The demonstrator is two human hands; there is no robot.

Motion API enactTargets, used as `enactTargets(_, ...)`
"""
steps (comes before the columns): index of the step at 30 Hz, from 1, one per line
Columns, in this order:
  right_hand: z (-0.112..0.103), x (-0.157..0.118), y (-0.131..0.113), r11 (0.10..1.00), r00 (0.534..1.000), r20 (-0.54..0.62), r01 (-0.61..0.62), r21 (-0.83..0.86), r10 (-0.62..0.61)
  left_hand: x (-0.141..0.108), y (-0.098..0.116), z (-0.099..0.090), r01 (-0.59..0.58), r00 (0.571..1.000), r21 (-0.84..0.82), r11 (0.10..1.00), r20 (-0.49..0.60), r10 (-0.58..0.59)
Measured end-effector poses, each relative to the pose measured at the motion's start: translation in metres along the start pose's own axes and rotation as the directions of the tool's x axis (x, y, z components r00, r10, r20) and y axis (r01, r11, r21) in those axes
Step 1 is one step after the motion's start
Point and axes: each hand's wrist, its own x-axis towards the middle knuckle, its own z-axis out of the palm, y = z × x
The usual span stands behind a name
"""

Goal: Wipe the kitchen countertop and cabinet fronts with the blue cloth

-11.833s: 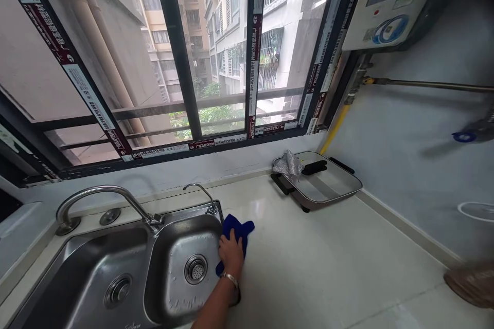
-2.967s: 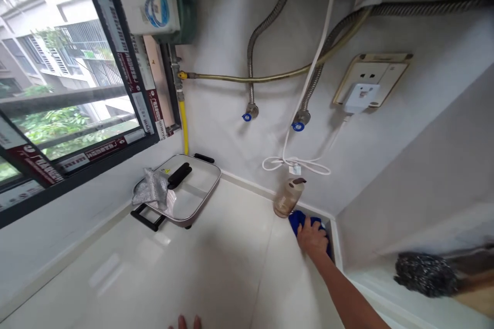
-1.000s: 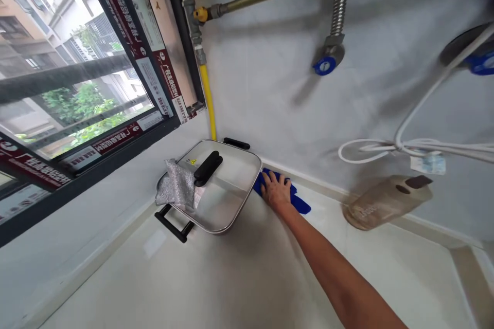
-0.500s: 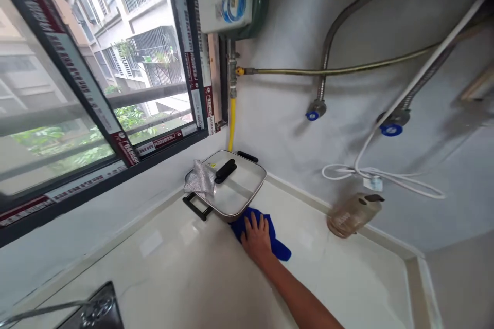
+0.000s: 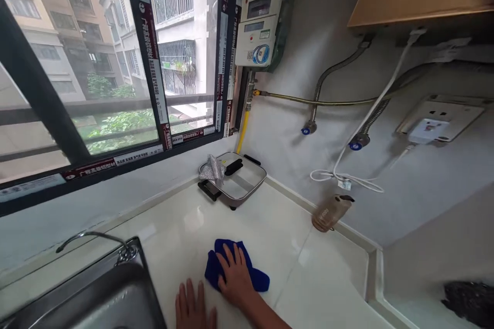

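Note:
A dark blue cloth [image 5: 259,279] lies bunched on the pale, glossy countertop [image 5: 309,288]. My right hand [image 5: 235,275] is on top of it, pressing and holding it against the surface with the fingertips a little apart. To the left, my left hand [image 5: 193,308] rests flat and open on the countertop, near the sink edge, holding nothing; its lower part is cut off by the frame. Beyond the cloth, in the corner, stands a rectangular electric pan [image 5: 252,193] with a glass lid and black handles. A crumpled silvery wrap [image 5: 213,169] lies on its lid.
A metal sink [image 5: 104,298] with a tap [image 5: 92,235] is at lower left. A brownish translucent bottle [image 5: 330,213] stands by the right wall, below a bundled white cable [image 5: 339,177]. A window [image 5: 116,87] is on the left. Valves, hoses and a socket [image 5: 443,118] line the wall.
My right hand has drawn the blue cloth away from the pan, towards me and to the left. My left hand has come into view. The camera view has shifted, showing more of the sink.

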Motion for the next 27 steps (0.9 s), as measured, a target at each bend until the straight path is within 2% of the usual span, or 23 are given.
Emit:
enactTargets(2,0.003,-0.023,0.0,0.999,1.0,-0.025,0.015,0.047,-0.014,0.0,-0.001,-0.005,-0.035,0.999,-0.008,0.999,-0.008,0.035)
enactTargets(4,0.004,-0.043,0.006,0.986,0.997,-0.079,0.011,0.168,0.003,0.0,-0.003,-0.01,-0.048,0.999,-0.023,0.999,0.001,0.048)
enactTargets(6,0.001,-0.06,0.018,0.928,0.981,-0.156,-0.052,0.369,0.117,-0.001,-0.004,-0.013,-0.037,0.999,-0.06,0.998,0.015,0.038)
enactTargets(7,0.0,-0.067,0.026,0.881,0.957,-0.199,-0.096,0.463,0.209,-0.001,-0.005,-0.015,-0.032,0.999,-0.087,0.996,0.023,0.034)
enactTargets(9,-0.003,-0.081,0.043,0.805,0.88,-0.278,-0.172,0.568,0.384,-0.001,-0.005,-0.018,-0.014,0.999,-0.152,0.988,0.043,0.021)
enactTargets(11,-0.004,-0.094,0.057,0.789,0.816,-0.334,-0.221,0.573,0.471,0.004,-0.002,-0.022,0.03,0.998,-0.219,0.975,0.061,-0.017)
enactTargets(12,-0.004,-0.1,0.061,0.791,0.805,-0.344,-0.235,0.565,0.484,0.009,0.001,-0.024,0.064,0.996,-0.259,0.964,0.073,-0.047)
enactTargets(15,-0.001,-0.108,0.062,0.781,0.799,-0.325,-0.264,0.565,0.505,0.03,0.016,-0.032,0.175,0.981,-0.444,0.879,0.151,-0.12)
enactTargets(17,-0.001,-0.107,0.055,0.782,0.804,-0.299,-0.294,0.55,0.513,0.044,0.029,-0.036,0.207,0.971,-0.558,0.804,0.217,-0.099)
enactTargets(21,-0.002,-0.1,0.041,0.778,0.825,-0.256,-0.306,0.549,0.505,0.057,0.051,-0.042,0.162,0.97,-0.571,0.805,0.243,-0.023)
enactTargets(23,-0.003,-0.099,0.04,0.74,0.83,-0.234,-0.28,0.611,0.506,0.055,0.053,-0.046,0.162,0.969,-0.597,0.786,0.247,-0.012)
enactTargets(27,-0.012,-0.11,0.051,0.663,0.845,-0.18,-0.245,0.707,0.504,0.046,0.04,-0.055,0.221,0.958,-0.716,0.662,0.287,-0.01)
